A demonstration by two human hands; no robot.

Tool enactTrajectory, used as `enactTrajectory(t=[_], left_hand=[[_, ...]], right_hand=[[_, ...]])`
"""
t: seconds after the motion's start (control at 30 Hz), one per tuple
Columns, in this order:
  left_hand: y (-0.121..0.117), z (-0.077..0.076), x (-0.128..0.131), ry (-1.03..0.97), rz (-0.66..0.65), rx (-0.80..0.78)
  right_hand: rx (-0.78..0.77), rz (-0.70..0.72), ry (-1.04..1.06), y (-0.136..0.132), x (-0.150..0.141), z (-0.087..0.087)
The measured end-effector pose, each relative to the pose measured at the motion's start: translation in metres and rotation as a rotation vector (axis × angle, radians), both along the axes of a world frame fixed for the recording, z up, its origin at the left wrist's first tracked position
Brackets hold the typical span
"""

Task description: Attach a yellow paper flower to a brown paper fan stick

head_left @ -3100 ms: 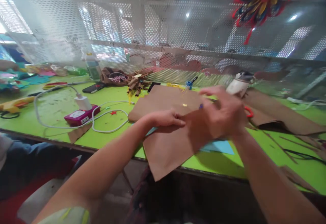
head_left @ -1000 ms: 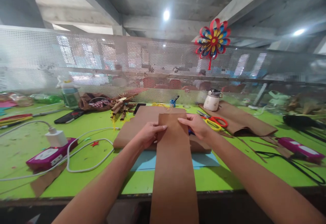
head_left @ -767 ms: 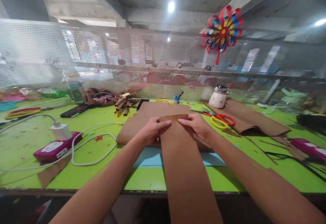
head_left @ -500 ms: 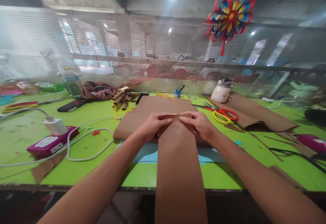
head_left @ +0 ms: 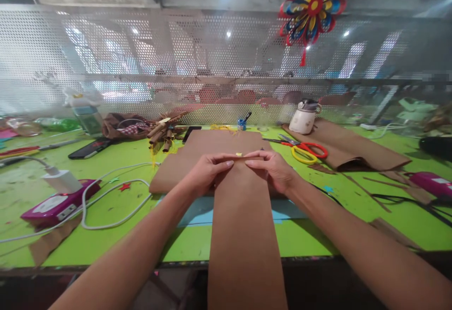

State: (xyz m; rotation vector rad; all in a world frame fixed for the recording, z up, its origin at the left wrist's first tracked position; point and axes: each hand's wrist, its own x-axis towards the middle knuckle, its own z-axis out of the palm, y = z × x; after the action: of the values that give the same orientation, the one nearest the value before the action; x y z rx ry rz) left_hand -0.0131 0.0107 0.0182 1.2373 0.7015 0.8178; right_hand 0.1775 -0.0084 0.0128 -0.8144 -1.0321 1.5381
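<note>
A long strip of brown paper (head_left: 243,225) runs from the middle of the green table (head_left: 116,202) over its near edge toward me. My left hand (head_left: 208,172) and my right hand (head_left: 270,169) pinch the strip's far end from either side, fingertips nearly meeting over the fold. The strip lies on a wider stack of brown paper (head_left: 197,152) and a light blue sheet (head_left: 197,211).
Red and yellow scissors (head_left: 303,150) lie right of my hands, near a white jar (head_left: 303,117) and more brown sheets (head_left: 353,152). A pink device (head_left: 52,205) with white charger and cable sits at left. Rolled paper tubes (head_left: 164,133), a phone (head_left: 88,149) and a perforated screen stand behind.
My fingertips have come together at the strip's far end, curling it over. The view has tilted slightly downward.
</note>
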Motion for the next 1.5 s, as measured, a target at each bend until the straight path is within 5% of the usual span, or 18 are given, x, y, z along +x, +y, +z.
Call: enactTrajectory(t=[0.33, 0.77, 1.17, 1.4, 1.5], left_hand=[[0.0, 0.002, 0.0, 0.052, 0.029, 0.075], [-0.002, 0.004, 0.0, -0.069, -0.013, -0.025], [-0.008, 0.012, -0.003, 0.119, 0.052, 0.32], [-0.01, 0.02, -0.006, 0.036, -0.076, 0.196], [-0.01, 0.021, -0.004, 0.02, -0.033, 0.089]], right_hand=[[-0.025, -0.014, 0.019, -0.002, -0.001, -0.003], [0.004, -0.045, 0.016, -0.006, -0.001, 0.005], [0.136, -0.076, -0.038, -0.012, 0.001, 0.009], [0.333, -0.08, -0.184, -0.01, 0.002, 0.003], [0.417, -0.089, -0.301, -0.01, 0.001, 0.003]])
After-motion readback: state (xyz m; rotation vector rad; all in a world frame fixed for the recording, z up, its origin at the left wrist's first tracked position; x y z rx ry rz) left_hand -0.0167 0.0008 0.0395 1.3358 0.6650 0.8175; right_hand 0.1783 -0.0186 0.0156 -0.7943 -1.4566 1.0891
